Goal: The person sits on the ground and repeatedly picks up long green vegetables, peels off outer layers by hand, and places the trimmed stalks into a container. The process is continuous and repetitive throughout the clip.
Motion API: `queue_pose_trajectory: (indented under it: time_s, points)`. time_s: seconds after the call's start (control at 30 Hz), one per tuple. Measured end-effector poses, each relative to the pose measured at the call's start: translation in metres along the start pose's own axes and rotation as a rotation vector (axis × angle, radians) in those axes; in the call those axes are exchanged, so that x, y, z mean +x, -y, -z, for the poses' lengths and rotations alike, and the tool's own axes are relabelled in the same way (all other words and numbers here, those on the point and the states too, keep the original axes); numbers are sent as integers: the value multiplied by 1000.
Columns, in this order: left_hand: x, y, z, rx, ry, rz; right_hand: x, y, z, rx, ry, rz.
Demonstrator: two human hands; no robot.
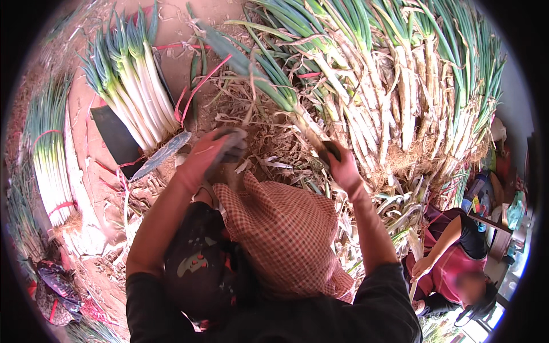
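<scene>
My right hand [342, 165], with dark coverings on the fingers, grips a large green onion [309, 125] near its root end. The onion's brownish stalk slants up and left into long green leaves. My left hand [229, 145] is left of that stalk, over my lap, motion-blurred and wearing a dark covering on the fingers. Close above it hangs a dry, brown leaf strip [252, 96]; whether the fingers pinch it is unclear. A red-and-brown checked cloth [279, 236] covers my lap.
Unpeeled green onions [403, 94] are heaped at upper right. Peeled white-stalked ones [137, 94] lie on a dark sheet [113, 135] at upper left, with a tied bundle [53, 171] farther left. Dry husks [261, 141] litter the ground. Another person [450, 257] sits at lower right.
</scene>
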State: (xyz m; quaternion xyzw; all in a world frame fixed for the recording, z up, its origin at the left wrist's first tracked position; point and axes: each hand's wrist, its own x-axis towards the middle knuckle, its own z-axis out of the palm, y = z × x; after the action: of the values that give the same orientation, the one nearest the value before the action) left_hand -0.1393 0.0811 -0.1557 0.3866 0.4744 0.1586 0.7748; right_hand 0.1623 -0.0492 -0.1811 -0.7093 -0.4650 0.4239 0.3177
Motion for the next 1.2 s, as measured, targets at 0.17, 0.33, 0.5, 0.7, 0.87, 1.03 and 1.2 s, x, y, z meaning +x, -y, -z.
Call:
queue_pose_trajectory:
  time_s: [0.17,0.33,0.5,0.7,0.87,1.03,1.2]
  points:
    - [2,-31,-65,-41,138,102,-81,19,11,513,-50,13]
    - [-16,-56,-109,-359,493,-103,-125,39,15,626,-35,87]
    - [-53,-76,-145,-415,550,-250,-127,54,21,468,-117,243]
    - [-79,-59,-173,-352,304,-377,-116,117,27,778,-115,315]
    - [-101,-55,-195,436,118,-815,-124,115,38,878,-115,131]
    - [-134,-9,-218,1418,690,-993,-97,84,55,1147,-227,153]
    - [-111,-29,-185,1398,213,-771,-101,59,74,1041,-364,170]
